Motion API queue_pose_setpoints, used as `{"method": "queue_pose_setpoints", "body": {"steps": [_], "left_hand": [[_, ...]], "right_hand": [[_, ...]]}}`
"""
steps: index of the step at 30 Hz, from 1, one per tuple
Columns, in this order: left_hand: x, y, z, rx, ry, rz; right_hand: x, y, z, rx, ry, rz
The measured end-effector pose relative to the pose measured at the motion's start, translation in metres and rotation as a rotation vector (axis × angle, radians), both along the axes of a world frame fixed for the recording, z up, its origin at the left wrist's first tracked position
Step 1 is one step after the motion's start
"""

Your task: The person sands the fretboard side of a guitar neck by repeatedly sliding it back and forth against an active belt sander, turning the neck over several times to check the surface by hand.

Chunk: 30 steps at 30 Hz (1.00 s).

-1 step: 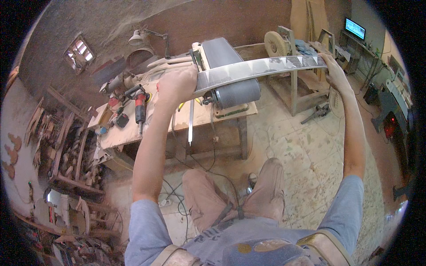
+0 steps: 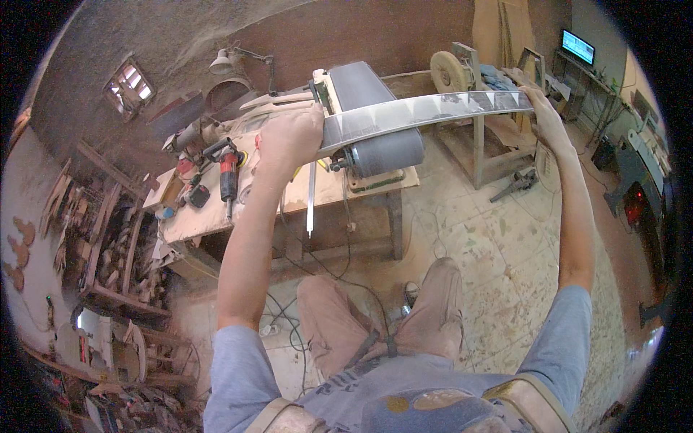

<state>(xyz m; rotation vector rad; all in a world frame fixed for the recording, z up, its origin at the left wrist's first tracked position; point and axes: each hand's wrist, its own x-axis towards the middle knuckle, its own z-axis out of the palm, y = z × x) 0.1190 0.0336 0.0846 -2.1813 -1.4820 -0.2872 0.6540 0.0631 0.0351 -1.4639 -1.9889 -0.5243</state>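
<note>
A long, slightly curved strip (image 2: 426,108) spans the space between my two hands, pale and grey with a row of white triangles inlaid along its face. My left hand (image 2: 292,138) is closed around its left end. At the far right end, the fingers of my right hand (image 2: 543,115) grip the tip. Behind and beneath the strip stands a belt sander with a wide grey belt (image 2: 357,85) and a roller (image 2: 386,151) at its near end. The strip crosses in front of the belt, just above the roller; whether it touches the belt I cannot tell.
The sander sits on a dusty workbench (image 2: 191,225) with a red and black angle grinder (image 2: 228,177) and a desk lamp (image 2: 221,63). At right, a wooden stand (image 2: 478,148) carries a round wheel (image 2: 446,71). Cables (image 2: 296,335) trail across the floor near my legs.
My left hand and the strip have shifted very slightly to the right. Both hands keep their hold.
</note>
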Motion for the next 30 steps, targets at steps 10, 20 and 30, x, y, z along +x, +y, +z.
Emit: {"method": "queue_pose_setpoints", "body": {"steps": [10, 20, 30], "left_hand": [[0.003, 0.003, -0.009, 0.191, -0.017, -0.058], [0.016, -0.009, -0.007, 0.200, -0.154, 0.090], [0.018, -0.006, -0.016, 0.472, -0.303, 0.011]], "right_hand": [[0.015, 0.023, -0.011, 0.085, -0.009, 0.011], [0.005, 0.026, -0.010, 0.188, 0.020, 0.013], [-0.008, 0.014, -0.007, 0.339, 0.019, -0.059]]}}
